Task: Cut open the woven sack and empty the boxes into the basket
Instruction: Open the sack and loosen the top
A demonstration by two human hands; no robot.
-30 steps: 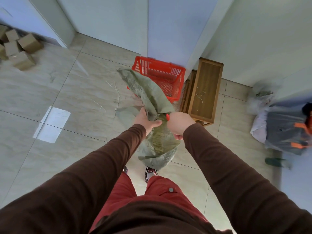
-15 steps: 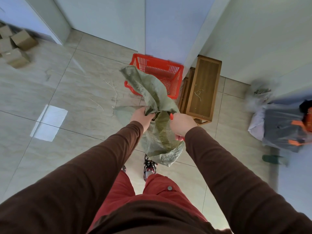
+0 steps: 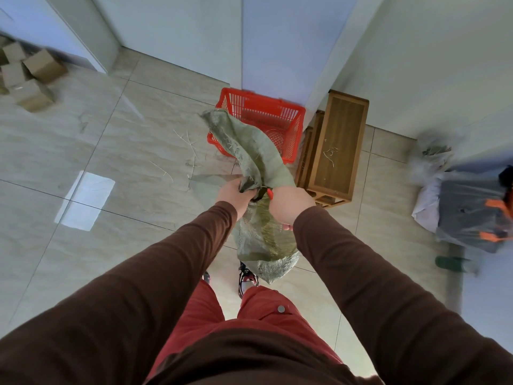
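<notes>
You've got one sack (image 3: 254, 151), one basket (image 3: 288, 112) and about four boxes (image 3: 33, 70) that I can count, though the pile runs off the left edge so there may be more. Both your hands are on the sack: your left hand (image 3: 232, 196) is clenched round a bunched fold at its middle, and your right hand (image 3: 291, 202) grips it just beside, with something red (image 3: 270, 193) poking out of that fist, can't tell what it is.

The sack is held up off the floor in front of your legs. It's a dull green woven thing, limp and crumpled. One end flops up and away from you, overlapping the near side of the basket in the picture, and the other end hangs down by your shoe (image 3: 246, 279). Frayed threads show along its edges.

The basket is red plastic mesh, on the tiles against the wall, just left of a wooden stool (image 3: 340, 145). The boxes are well apart from it, far left by the wall.
</notes>
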